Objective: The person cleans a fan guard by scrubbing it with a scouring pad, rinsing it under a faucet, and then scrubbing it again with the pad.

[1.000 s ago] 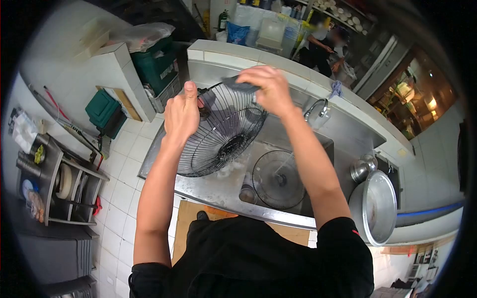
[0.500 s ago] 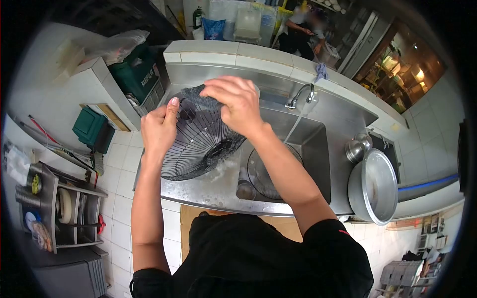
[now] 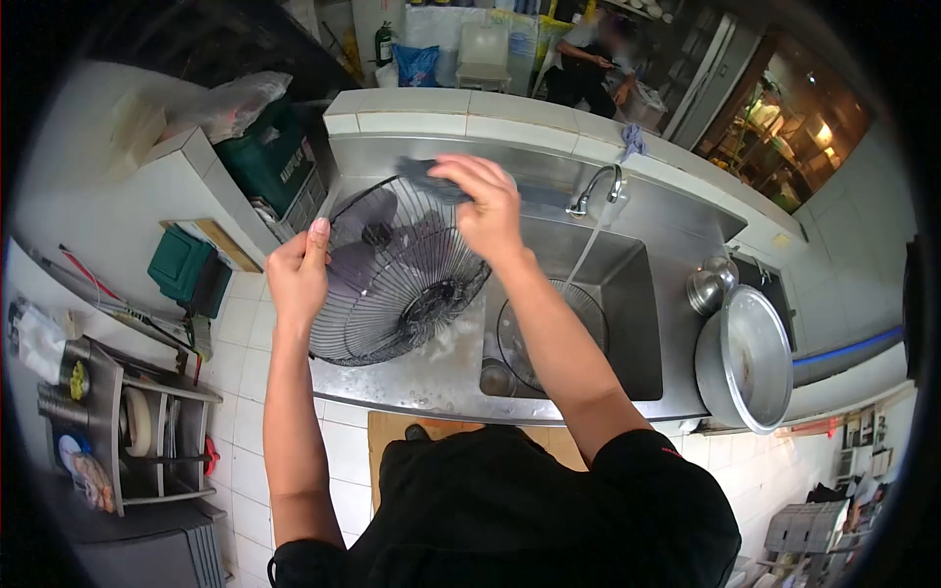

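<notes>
The right hand's fingers curl half-closed over a cloth at the rim of the guard; the left hand's wrap its edge farthest from the sink. It tilts above the surface left of the sink; steady, light strokes should suit.

The fan guard is thin metal wire; the pad looks rough, matt; the counter smooth, glossy metal.
</notes>
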A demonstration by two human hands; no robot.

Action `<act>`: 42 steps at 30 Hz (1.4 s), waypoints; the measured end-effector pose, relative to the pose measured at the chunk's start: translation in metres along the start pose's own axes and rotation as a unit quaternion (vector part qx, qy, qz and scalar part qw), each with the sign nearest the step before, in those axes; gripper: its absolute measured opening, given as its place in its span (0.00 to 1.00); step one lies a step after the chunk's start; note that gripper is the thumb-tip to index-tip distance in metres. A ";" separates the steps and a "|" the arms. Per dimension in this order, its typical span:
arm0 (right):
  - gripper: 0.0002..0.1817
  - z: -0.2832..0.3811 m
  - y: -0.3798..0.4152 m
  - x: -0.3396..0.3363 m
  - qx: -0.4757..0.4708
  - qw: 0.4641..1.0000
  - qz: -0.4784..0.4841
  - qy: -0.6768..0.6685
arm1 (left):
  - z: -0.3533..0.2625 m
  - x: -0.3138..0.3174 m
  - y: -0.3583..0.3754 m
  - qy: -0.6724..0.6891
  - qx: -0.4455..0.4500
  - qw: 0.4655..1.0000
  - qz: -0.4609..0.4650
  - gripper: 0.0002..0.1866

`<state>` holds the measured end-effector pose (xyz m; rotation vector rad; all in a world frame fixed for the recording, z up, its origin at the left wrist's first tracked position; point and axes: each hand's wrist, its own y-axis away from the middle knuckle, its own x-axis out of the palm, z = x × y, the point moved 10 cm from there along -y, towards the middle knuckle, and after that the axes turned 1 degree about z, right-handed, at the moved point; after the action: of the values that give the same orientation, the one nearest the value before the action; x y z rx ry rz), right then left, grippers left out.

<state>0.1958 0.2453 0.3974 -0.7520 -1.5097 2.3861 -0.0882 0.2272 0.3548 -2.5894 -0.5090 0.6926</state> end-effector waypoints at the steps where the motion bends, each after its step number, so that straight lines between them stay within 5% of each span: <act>1: 0.31 -0.028 0.012 -0.008 0.038 0.999 -0.016 -0.008 | 0.002 -0.005 0.003 -0.008 -0.013 1.000 0.003 0.34; 3: 0.32 -0.107 0.059 -0.014 0.193 0.973 -0.062 -0.111 | 0.006 -0.010 0.003 -0.016 -0.025 1.000 0.004 0.33; 6: 0.33 -0.145 0.098 -0.007 0.267 0.958 -0.080 -0.067 | 0.008 -0.010 0.004 0.019 -0.001 1.000 -0.011 0.33; 10: 0.32 -0.025 0.023 -0.007 0.084 0.996 -0.018 -0.035 | 0.015 -0.007 0.002 0.025 -0.005 1.000 -0.010 0.33; 13: 0.32 -0.033 0.025 -0.008 0.063 0.998 -0.006 -0.028 | 0.016 -0.009 0.005 0.036 0.003 0.999 -0.002 0.34; 15: 0.31 -0.115 0.074 -0.019 0.230 0.962 -0.096 -0.107 | 0.017 -0.017 0.009 0.023 0.006 1.000 -0.009 0.34; 18: 0.31 -0.170 0.134 -0.008 0.336 0.936 -0.063 -0.084 | 0.031 -0.026 0.011 0.033 -0.011 0.999 -0.016 0.34; 21: 0.32 -0.102 0.073 -0.013 0.234 0.966 -0.073 -0.081 | 0.040 -0.024 0.013 0.048 -0.025 0.999 0.001 0.34; 23: 0.31 -0.024 0.017 -0.013 0.066 0.997 -0.030 -0.018 | 0.049 -0.017 0.016 0.051 -0.024 0.998 0.002 0.34; 27: 0.30 -0.015 0.008 -0.001 0.015 1.000 0.006 -0.022 | 0.064 -0.020 0.027 0.090 -0.023 0.995 -0.019 0.34; 29: 0.31 -0.092 0.051 -0.007 0.160 0.985 -0.041 -0.041 | 0.071 -0.033 0.035 0.096 -0.012 0.994 -0.045 0.34; 31: 0.30 -0.182 0.110 0.006 0.319 0.946 0.050 -0.016 | 0.125 -0.052 0.048 0.147 -0.110 0.981 -0.063 0.33; 34: 0.25 -0.205 0.130 0.021 0.387 0.909 0.064 -0.141 | 0.167 -0.065 0.066 0.201 -0.131 0.967 -0.082 0.32; 36: 0.20 -0.214 0.141 0.040 0.487 0.784 -0.044 -0.384 | 0.198 -0.065 0.083 0.254 -0.149 0.950 -0.104 0.32; 42: 0.17 -0.191 0.109 0.067 0.454 0.786 -0.039 -0.418 | 0.210 -0.077 0.126 0.244 -0.134 0.943 -0.182 0.29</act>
<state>0.2487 0.3742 0.2146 0.6449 -0.2811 3.0221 -0.2331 0.1472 0.1591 -2.6619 -0.9282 -0.1559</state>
